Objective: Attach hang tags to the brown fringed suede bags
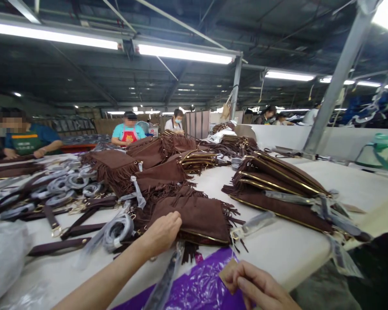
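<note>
A brown fringed bag (197,217) with a gold zip edge lies flat in front of me. My left hand (163,230) is closed on its near left edge, the fingertips partly hidden. Below the bag's right corner, my right hand (258,284) pinches a small tan hang tag (226,272), whose thin string runs up toward the bag's metal ring. A plastic-wrapped strap (254,224) extends right from that corner. Under the tag lies a shiny purple plastic bag (200,284). Another wrapped strap (164,280) hangs down across the purple plastic.
More brown bags (278,185) are stacked to the right, and others (161,168) are heaped behind. Coiled wrapped straps (118,232) and dark straps (60,246) cover the left side of the white table (278,252). Several co-workers (128,131) stand beyond; a metal post (339,77) rises at right.
</note>
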`<state>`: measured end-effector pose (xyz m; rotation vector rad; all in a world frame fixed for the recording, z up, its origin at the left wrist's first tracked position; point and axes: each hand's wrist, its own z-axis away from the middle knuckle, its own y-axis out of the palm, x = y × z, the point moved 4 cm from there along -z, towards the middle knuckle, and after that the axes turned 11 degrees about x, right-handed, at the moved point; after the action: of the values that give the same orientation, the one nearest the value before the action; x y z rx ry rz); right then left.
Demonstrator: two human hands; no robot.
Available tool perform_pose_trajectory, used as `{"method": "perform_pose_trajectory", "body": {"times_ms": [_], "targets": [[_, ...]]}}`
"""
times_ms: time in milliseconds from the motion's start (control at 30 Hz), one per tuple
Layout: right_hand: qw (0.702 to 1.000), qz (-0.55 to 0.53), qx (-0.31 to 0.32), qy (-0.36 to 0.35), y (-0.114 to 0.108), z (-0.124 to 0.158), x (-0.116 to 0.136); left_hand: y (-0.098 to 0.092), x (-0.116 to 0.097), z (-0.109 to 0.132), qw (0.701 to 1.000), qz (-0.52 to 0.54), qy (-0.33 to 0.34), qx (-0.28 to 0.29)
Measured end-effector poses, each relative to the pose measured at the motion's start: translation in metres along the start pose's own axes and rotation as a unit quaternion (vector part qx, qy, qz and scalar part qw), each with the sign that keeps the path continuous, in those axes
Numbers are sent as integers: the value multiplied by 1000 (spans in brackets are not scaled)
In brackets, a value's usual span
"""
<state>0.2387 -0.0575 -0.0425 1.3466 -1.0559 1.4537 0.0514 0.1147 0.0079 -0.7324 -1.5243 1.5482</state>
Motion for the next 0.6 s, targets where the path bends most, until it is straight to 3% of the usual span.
{"method": "perform_pose_trajectory", "body": {"times_ms": [167,300,467,600], "targets": [[981,-187,-33,-25,6,-47,18,-25,20,4,992,81,-32,-94],[969,-227,-24,-95,-2,-73,50,-37,3,8,995,12,-19,-102],[978,-172,1,-117,-10,-78,61,-15,-47,-14,992,53,107,-27],[989,-118,-39,-75,-17,-73,51,0,-46,-53,980,185,70,-10]]}}
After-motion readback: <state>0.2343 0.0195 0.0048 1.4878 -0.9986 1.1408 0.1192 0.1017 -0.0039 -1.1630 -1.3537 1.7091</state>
